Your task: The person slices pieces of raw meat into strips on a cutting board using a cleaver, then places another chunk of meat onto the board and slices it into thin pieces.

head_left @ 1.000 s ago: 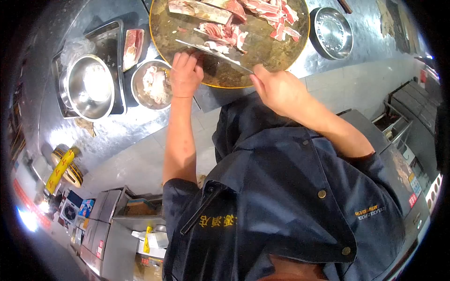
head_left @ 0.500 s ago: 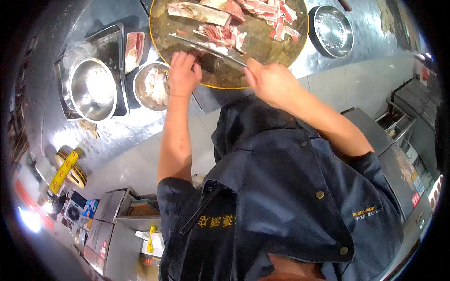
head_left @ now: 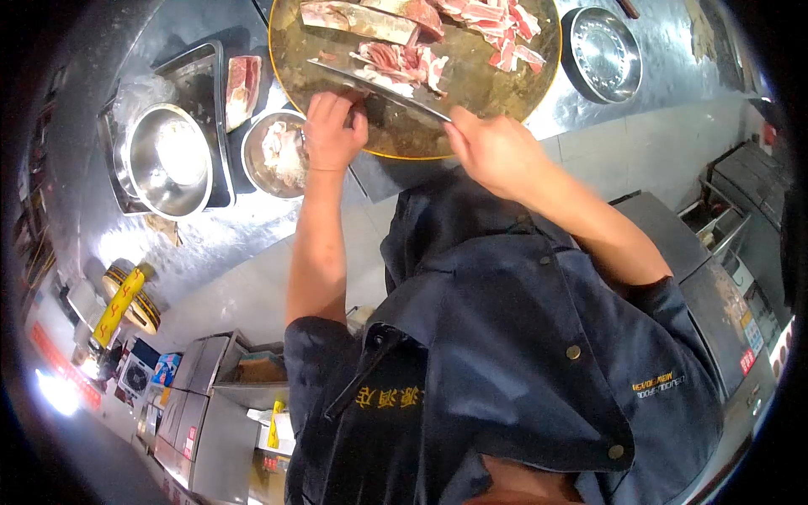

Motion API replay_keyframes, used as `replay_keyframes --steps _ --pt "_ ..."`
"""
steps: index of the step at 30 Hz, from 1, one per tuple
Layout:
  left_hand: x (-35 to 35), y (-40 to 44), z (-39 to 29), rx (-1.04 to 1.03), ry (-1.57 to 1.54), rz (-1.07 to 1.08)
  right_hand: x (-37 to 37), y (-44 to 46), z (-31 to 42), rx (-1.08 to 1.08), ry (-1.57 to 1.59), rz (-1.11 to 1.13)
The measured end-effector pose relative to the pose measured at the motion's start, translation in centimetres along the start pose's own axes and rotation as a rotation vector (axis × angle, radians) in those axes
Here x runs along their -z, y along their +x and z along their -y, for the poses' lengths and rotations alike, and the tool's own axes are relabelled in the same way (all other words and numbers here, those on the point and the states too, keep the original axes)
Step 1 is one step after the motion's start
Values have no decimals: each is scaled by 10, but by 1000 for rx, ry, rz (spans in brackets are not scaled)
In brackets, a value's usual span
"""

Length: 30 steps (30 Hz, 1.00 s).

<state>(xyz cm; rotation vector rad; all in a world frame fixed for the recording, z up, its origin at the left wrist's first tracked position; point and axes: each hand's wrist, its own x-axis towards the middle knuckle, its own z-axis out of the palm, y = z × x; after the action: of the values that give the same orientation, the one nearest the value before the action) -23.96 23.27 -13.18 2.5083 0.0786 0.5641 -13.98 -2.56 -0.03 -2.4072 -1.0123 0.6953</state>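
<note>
A knife (head_left: pixel 383 89) is in my right hand (head_left: pixel 497 151), whose fingers wrap round its handle; the blade points left over the round cutting board (head_left: pixel 497 105). Against the far side of the blade lies a pile of sliced meat (head_left: pixel 402 64). My left hand (head_left: pixel 332 130) is at the board's near left edge, fingers curled together; whether anything is under them is hidden. Behind the pile lies a long piece of meat with bone (head_left: pixel 358 20). More meat slices (head_left: pixel 498 32) lie at the board's back right.
Left of the board are a bowl of meat scraps (head_left: pixel 275 160), a meat block (head_left: pixel 242 91), and a dark tray (head_left: pixel 225 143) with a shiny metal bowl (head_left: pixel 171 198) and a plastic bag (head_left: pixel 143 99). A round metal pan (head_left: pixel 604 57) sits to the right.
Over the last second the knife tip has shifted slightly left and up. Since half a second ago, the hands, knife and board appear slightly further right in view. Both hands keep much the same pose.
</note>
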Motion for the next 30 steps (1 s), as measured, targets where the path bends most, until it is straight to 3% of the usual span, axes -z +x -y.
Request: replay_keyframes --steps 9,11,12,14,16,17,18,20,22,24,26,30 --pt "2 6 -2 -37 -51 -8 -27 26 -4 -5 12 -42" --pt "12 10 -9 155 -154 -13 -12 19 -8 3 13 -65" --pt "19 10 -17 374 -136 -91 -1 11 -10 40 -65 -68" --pt "35 16 -3 517 -415 -453 19 -1 -17 60 -139 -81" --pt "58 37 -1 663 -596 -526 39 -13 -28 125 -171 -55" --pt "60 49 -8 567 -568 -357 41 -14 -36 132 -165 -58" --pt "62 67 -36 429 -126 -105 41 -13 -42 125 -170 -73" --pt "40 90 -60 66 55 253 44 -11 -50 247 -316 -94" --pt "5 93 -72 -35 189 389 51 -16 -52 234 -282 -80" --pt "-9 102 -69 -4 262 359 57 -21 -61 340 -334 -79" --pt "-17 113 -62 24 332 330 70 -42 -64 310 -314 -54" --pt "-14 137 -48 1 154 246 97 -79 -73 284 -207 69"
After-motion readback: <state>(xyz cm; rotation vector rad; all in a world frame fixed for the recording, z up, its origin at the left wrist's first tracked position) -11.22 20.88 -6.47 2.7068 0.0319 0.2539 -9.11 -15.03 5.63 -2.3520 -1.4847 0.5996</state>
